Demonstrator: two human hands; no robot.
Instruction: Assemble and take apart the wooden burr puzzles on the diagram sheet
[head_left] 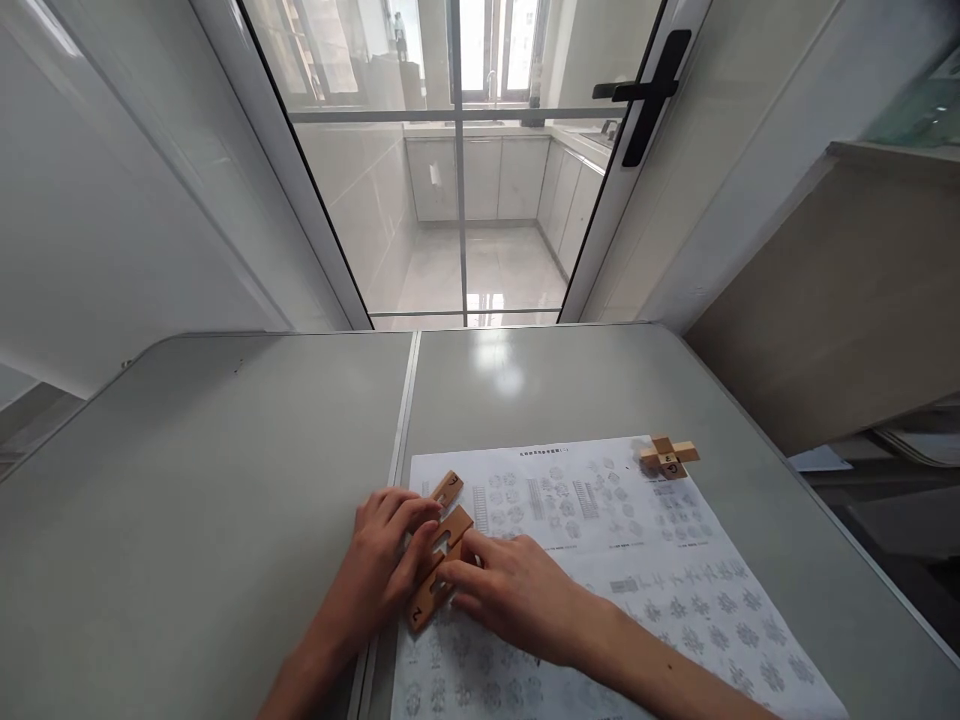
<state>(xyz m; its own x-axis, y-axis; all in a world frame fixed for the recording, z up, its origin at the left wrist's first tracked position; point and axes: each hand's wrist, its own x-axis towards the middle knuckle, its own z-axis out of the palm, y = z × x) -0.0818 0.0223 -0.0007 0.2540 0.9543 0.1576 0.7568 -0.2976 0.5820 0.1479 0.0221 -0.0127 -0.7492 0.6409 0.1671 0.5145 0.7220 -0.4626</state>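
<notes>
Several notched wooden puzzle pieces (458, 522) sit together at the left edge of a printed instruction sheet (525, 580). Dark numbers mark two of them, on the upper piece (448, 487) and on the lower piece (421, 610). My left hand (391, 545) is closed on the pieces from the left, thumb and fingers bent against them. From the right, my right hand (514, 590) pinches a puzzle piece between thumb and forefinger. Fingers hide part of the pieces, so I cannot tell how they fit together.
An assembled wooden cross puzzle (667, 457) sits on the sheet's upper right corner. The grey table (225, 500) has a pale seam (405, 400) running away from me. Beyond its far edge stands a glass door (510, 220) with a black handle (651, 95).
</notes>
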